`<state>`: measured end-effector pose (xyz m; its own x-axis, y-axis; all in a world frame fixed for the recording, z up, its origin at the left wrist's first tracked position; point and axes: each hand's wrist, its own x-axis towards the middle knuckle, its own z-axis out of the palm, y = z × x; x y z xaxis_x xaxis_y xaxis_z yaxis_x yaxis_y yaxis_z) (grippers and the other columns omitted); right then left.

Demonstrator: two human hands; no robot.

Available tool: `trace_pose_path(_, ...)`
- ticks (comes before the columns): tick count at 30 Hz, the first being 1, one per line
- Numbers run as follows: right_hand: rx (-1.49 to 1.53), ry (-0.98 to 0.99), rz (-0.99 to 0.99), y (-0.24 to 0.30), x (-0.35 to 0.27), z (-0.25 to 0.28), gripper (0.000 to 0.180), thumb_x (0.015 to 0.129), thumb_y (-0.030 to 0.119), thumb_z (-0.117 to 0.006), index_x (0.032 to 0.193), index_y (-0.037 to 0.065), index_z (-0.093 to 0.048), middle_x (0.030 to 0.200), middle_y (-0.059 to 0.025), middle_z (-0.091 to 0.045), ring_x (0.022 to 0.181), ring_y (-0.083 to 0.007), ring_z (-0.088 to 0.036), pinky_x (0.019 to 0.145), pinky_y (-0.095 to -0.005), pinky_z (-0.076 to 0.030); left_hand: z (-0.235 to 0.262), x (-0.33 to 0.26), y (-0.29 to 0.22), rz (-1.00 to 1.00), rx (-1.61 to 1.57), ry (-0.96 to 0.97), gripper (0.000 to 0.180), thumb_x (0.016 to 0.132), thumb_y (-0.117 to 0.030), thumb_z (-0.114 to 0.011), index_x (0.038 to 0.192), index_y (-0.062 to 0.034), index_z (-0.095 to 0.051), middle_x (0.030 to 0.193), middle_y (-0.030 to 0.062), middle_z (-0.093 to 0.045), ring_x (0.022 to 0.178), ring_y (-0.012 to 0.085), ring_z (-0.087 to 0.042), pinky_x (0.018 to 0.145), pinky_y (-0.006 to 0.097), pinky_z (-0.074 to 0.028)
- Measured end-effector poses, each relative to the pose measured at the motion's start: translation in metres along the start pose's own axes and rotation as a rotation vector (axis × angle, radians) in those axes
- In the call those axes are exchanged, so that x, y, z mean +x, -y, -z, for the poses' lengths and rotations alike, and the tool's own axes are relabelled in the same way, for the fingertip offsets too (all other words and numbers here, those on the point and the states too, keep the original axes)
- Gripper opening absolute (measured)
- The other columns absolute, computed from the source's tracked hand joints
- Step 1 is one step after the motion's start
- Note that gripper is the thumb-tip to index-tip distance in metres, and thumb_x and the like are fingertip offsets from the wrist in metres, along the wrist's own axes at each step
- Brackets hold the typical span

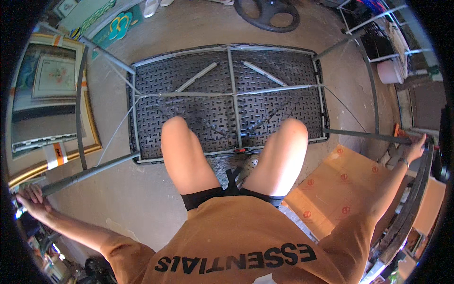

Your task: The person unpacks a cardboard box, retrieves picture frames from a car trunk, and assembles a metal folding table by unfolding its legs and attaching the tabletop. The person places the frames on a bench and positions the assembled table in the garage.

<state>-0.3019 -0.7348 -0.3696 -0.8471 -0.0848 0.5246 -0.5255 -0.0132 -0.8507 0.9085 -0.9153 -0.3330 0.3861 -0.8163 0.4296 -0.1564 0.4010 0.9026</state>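
Observation:
A black folding table (269, 113) with a woven-look top lies underside up on the floor in front of me. Grey metal tubes cross it, and its leg frames stand out at both sides. At the lower left, my left hand (35, 201) is closed around the end of the near left leg (94, 173). Far to the right, my right hand (415, 149) grips the end of the near right leg (362, 135); some of its fingers are hidden. A small red piece (241, 150) sits on the table's near edge, between my knees.
A cardboard sheet (331, 189) lies right of my legs. Gold-framed pictures (90, 120) stand at the left. A steering wheel (269, 16) and green flip-flops (121, 26) lie beyond the table. A metal rack and a pink bucket (390, 71) are at the far right.

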Motion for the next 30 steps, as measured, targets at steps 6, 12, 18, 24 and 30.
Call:
trace_pose_path(6,0.024,0.113,-0.036,-0.017,0.033,0.018,0.034,0.094,0.028,-0.067,0.104,-0.005,-0.067,0.094,-0.0098,-0.067,0.079,-0.0199,-0.064,0.074,-0.0358,-0.055,0.041,-0.029,0.039,0.036,-0.267,-0.043,0.037,0.1,-0.042,-0.054,0.081,-0.0107,-0.045,0.057,-0.0051,-0.03,0.047,0.0065,-0.026,0.051,0.023,-0.032)
trace_pose_path(12,0.451,0.621,-0.433,0.005,0.025,0.019,0.019,0.096,0.021,-0.06,0.098,0.002,-0.064,0.082,-0.0058,-0.06,0.089,-0.0213,-0.062,0.087,-0.0352,-0.048,0.031,-0.001,0.05,0.09,-0.463,0.497,0.046,0.081,-0.051,-0.077,0.07,-0.0145,-0.051,0.059,-0.0041,-0.049,0.054,0.0071,-0.047,0.067,0.02,-0.044)
trace_pose_path(18,0.403,0.605,-0.387,0.009,0.014,0.014,0.021,0.094,0.021,-0.061,0.083,0.003,-0.062,0.076,-0.0069,-0.06,0.08,-0.0233,-0.063,0.077,-0.0323,-0.048,0.016,-0.019,0.061,-0.028,-0.388,0.204,0.036,0.088,-0.041,-0.072,0.071,-0.0159,-0.051,0.056,-0.004,-0.056,0.047,0.0053,-0.053,0.077,0.025,-0.05)
trace_pose_path(24,0.093,-0.103,-0.151,-0.032,0.048,0.003,0.029,0.088,0.023,-0.065,0.072,-0.001,-0.064,0.078,-0.0169,-0.069,0.074,-0.0264,-0.069,0.065,-0.0347,-0.052,-0.054,-0.044,0.04,-0.123,0.193,-0.53,0.034,0.095,-0.024,-0.067,0.068,-0.0102,-0.052,0.06,0.0004,-0.05,0.05,0.0084,-0.043,0.047,0.025,-0.035)
trace_pose_path(30,0.521,0.725,-0.517,-0.025,0.058,0.009,0.025,0.093,0.025,-0.062,0.086,0.001,-0.064,0.107,-0.0168,-0.068,0.102,-0.0259,-0.064,0.082,-0.0369,-0.049,-0.069,-0.03,0.048,-0.291,0.308,-0.79,0.021,0.088,-0.023,-0.076,0.089,-0.0049,-0.064,0.074,0.0034,-0.06,0.058,0.0123,-0.05,0.047,0.028,-0.039)
